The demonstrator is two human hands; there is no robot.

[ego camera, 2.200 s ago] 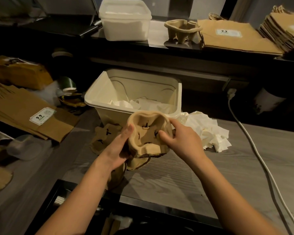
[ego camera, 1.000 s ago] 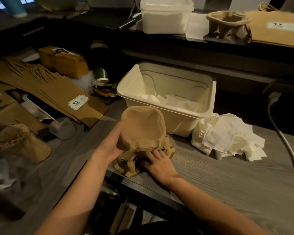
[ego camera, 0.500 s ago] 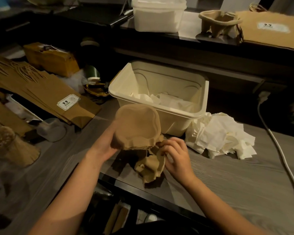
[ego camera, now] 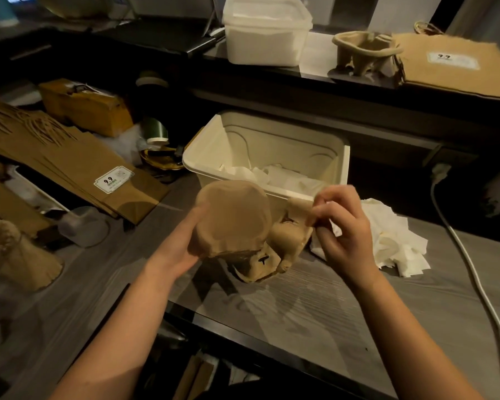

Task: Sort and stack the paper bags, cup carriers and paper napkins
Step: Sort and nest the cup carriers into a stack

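Observation:
My left hand [ego camera: 182,246] holds a brown pulp cup carrier [ego camera: 231,217] above the table, its flat underside facing me. My right hand [ego camera: 341,226] pinches the edge of a second cup carrier [ego camera: 289,238] and has it lifted and tilted beside the first. A third carrier [ego camera: 257,264] lies on the table under them. Loose white napkins [ego camera: 396,243] are heaped to the right, and more napkins [ego camera: 274,177] lie inside the cream bin [ego camera: 211,151]. Brown paper bags [ego camera: 78,166] lie fanned at the left.
On the back shelf stand a stacked cup carrier [ego camera: 364,50], a pile of paper bags [ego camera: 456,67] and a lidded white tub [ego camera: 266,33]. A white cable [ego camera: 474,272] runs down the right side. A yellow box [ego camera: 84,105] and a clear container [ego camera: 84,226] sit at the left.
My right hand has raised the second carrier off the table, up beside the one in my left hand. The view has shifted slightly.

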